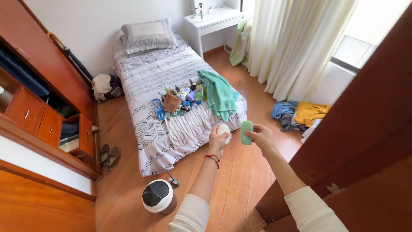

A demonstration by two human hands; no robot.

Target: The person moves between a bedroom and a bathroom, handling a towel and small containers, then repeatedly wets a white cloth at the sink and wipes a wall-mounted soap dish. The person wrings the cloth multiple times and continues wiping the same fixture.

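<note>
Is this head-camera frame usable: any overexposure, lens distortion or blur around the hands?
Head view: daylight blows out the window behind the cream curtains; wide-angle lens bends the brown wooden wardrobe; left hand with white oval object and right hand with green oblong piece look sharp.

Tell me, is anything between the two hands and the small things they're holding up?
No. The left hand already grips a white oval object, and the right hand pinches a green oblong object. Nothing visible sits between them.
</note>
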